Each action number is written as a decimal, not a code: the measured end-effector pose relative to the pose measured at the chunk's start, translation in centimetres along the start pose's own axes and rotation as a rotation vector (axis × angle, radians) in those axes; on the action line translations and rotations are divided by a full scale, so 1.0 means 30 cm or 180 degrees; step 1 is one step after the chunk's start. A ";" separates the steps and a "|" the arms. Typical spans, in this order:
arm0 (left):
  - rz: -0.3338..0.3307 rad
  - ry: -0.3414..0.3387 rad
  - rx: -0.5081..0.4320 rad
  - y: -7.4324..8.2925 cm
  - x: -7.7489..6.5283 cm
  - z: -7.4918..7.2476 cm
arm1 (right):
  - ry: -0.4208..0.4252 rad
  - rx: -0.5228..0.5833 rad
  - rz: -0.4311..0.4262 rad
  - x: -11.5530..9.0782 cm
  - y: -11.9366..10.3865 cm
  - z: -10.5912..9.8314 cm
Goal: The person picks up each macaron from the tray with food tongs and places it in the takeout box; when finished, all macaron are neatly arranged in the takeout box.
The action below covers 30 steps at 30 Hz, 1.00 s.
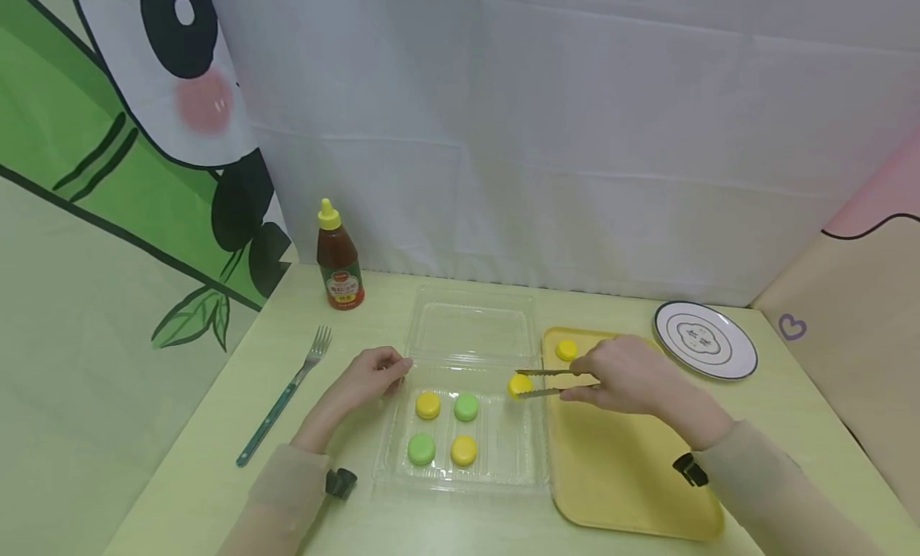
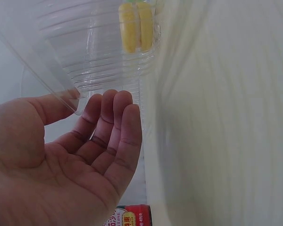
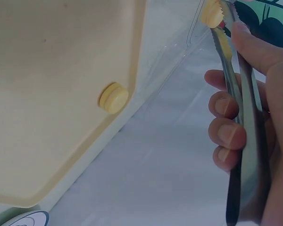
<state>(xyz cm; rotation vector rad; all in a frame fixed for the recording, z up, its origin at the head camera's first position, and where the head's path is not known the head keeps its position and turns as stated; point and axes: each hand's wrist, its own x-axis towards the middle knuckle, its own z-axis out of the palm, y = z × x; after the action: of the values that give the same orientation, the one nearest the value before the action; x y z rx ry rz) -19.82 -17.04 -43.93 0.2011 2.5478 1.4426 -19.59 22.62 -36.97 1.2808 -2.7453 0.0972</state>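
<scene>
My right hand grips metal tongs, whose serrated tips pinch a yellow macaron above the right side of a clear plastic box. Inside the box sit two yellow macarons, one at the back left and one at the front right, and two green ones, at the back right and front left. At the box's left rim, my left hand holds the edge between thumb and curled fingers. Another yellow macaron lies in the far left corner of the yellow tray.
The box's clear lid lies opened toward the wall. A sauce bottle stands at the back left, with a green-handled fork nearer on the table. Behind the tray, at the right, is a white plate with a dark rim.
</scene>
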 end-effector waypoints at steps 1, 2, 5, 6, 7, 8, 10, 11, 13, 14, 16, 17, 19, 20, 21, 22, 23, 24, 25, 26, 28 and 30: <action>-0.0005 -0.0001 -0.0004 0.000 0.001 0.000 | -0.0003 -0.0012 -0.0009 0.001 -0.002 0.004; -0.0008 -0.0003 -0.0002 0.000 0.001 0.000 | -0.0008 -0.0035 -0.0013 0.003 -0.005 0.009; -0.0013 -0.0005 -0.0021 0.000 0.000 0.000 | -0.0058 -0.0045 -0.0019 0.008 -0.014 0.019; -0.0017 -0.0005 -0.0023 0.000 0.000 0.000 | -0.0076 -0.0042 -0.0017 0.011 -0.017 0.022; -0.0022 -0.0003 -0.0027 0.000 -0.001 0.000 | -0.0090 -0.0041 -0.0012 0.012 -0.020 0.024; -0.0023 0.0001 -0.0026 0.000 -0.002 0.000 | -0.0099 -0.0032 -0.0015 0.014 -0.024 0.025; -0.0028 0.0014 -0.0030 0.000 -0.002 0.000 | -0.0130 -0.0011 -0.0018 0.018 -0.029 0.028; -0.0031 0.0019 -0.0031 0.001 -0.002 0.001 | -0.0142 -0.0017 -0.0023 0.020 -0.032 0.030; -0.0027 0.0023 -0.0029 0.001 -0.002 0.001 | -0.0159 -0.0005 -0.0031 0.022 -0.036 0.033; -0.0025 0.0022 -0.0023 0.001 0.000 0.001 | -0.0162 -0.0005 -0.0044 0.023 -0.037 0.036; -0.0012 0.0022 -0.0018 0.001 0.000 0.002 | -0.0175 -0.0002 -0.0051 0.025 -0.040 0.041; -0.0006 0.0021 -0.0019 0.001 0.000 0.002 | -0.0168 -0.0004 -0.0060 0.026 -0.041 0.043; 0.0001 0.0017 -0.0019 0.001 0.001 0.002 | -0.0172 0.0002 -0.0068 0.027 -0.042 0.048; 0.0001 0.0019 -0.0018 0.001 0.002 0.001 | -0.0168 0.0008 -0.0080 0.028 -0.044 0.050; 0.0007 0.0020 -0.0017 0.000 0.001 0.001 | -0.0183 0.0010 -0.0072 0.029 -0.046 0.050; 0.0007 0.0018 -0.0016 0.000 0.001 0.001 | -0.0187 0.0021 -0.0077 0.030 -0.047 0.050; 0.0007 0.0019 -0.0012 0.000 0.001 0.001 | -0.0199 0.0028 -0.0075 0.031 -0.049 0.052; 0.0008 0.0019 -0.0006 -0.001 0.001 0.001 | -0.0218 0.0040 -0.0069 0.032 -0.050 0.052; 0.0006 0.0020 -0.0001 0.000 0.000 0.001 | -0.0234 0.0045 -0.0065 0.033 -0.051 0.052; 0.0008 0.0021 0.0003 0.000 -0.001 0.001 | -0.0237 0.0055 -0.0068 0.034 -0.053 0.053; -0.0003 0.0024 0.0006 0.002 -0.001 0.001 | -0.0259 0.0057 -0.0060 0.037 -0.054 0.055; -0.0003 0.0025 0.0004 0.003 -0.001 0.000 | -0.0265 0.0041 -0.0064 0.039 -0.056 0.058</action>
<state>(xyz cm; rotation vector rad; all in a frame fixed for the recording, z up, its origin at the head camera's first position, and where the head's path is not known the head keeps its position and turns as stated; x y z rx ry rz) -19.79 -16.99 -43.86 0.1947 2.5549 1.4442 -19.17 20.49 -38.51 1.3451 -2.8047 0.0615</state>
